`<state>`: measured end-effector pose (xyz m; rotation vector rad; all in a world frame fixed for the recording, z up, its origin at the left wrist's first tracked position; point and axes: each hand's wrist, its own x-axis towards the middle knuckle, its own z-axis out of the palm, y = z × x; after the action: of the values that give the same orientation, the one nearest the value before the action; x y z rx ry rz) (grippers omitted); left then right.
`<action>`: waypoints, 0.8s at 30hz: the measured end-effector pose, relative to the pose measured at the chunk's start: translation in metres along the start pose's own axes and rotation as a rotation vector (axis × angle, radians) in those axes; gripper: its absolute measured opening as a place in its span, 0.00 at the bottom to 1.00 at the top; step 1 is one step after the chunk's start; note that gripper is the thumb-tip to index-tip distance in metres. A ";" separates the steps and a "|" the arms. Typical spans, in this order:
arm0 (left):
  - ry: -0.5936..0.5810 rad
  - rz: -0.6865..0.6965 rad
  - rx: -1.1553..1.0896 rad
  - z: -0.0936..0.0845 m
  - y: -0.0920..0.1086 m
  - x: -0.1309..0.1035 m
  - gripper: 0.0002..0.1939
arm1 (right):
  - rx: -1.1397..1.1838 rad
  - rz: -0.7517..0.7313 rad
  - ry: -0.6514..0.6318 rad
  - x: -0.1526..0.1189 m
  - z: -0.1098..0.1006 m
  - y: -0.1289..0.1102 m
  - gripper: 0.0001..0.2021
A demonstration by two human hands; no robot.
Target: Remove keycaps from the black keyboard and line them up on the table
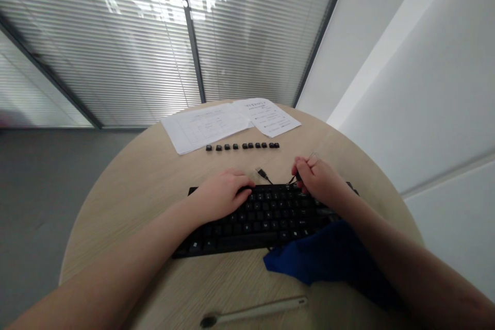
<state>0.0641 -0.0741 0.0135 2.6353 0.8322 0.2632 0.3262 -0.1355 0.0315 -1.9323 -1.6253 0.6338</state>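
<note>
A black keyboard (pixel 255 221) lies near the middle of the round table. Over its upper left part my left hand (pixel 222 191) is curled, fingers at the back edge and thumb on the keys, holding it. My right hand (pixel 317 178) is closed above the keyboard's upper right. Thin wire loops of what looks like a keycap puller (pixel 314 155) stick out above that hand. A small dark piece (pixel 298 176) shows at its fingertips; I cannot tell whether it is a keycap. Behind the keyboard, several loose black keycaps (pixel 235 146) stand in a row.
A USB plug (pixel 262 172) and its cable lie behind the keyboard. Printed papers (pixel 211 126) cover the table's far side. A blue cloth (pixel 309 258) lies under my right forearm, partly over the keyboard. Near the front is a white-handled brush (pixel 259 312). The wooden table (pixel 116 191) has a curved edge.
</note>
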 end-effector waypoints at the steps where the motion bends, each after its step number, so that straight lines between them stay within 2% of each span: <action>1: 0.002 0.002 0.000 0.000 0.000 0.000 0.14 | -0.021 -0.010 -0.004 0.001 -0.001 -0.001 0.19; 5: 0.005 0.001 0.004 0.001 -0.001 -0.001 0.14 | -0.047 -0.031 -0.027 0.006 -0.001 -0.003 0.19; 12: 0.001 0.004 0.000 0.001 -0.001 -0.001 0.14 | 0.043 0.045 -0.057 0.013 0.000 -0.003 0.19; 19: -0.005 -0.016 -0.015 0.001 0.000 -0.001 0.14 | 0.105 0.177 -0.140 0.017 -0.001 -0.003 0.18; 24: -0.007 -0.005 -0.015 0.001 0.000 0.000 0.14 | 0.033 0.061 -0.087 0.010 0.005 0.005 0.19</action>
<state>0.0640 -0.0744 0.0129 2.6179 0.8311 0.2577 0.3281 -0.1258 0.0248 -1.9614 -1.6030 0.7746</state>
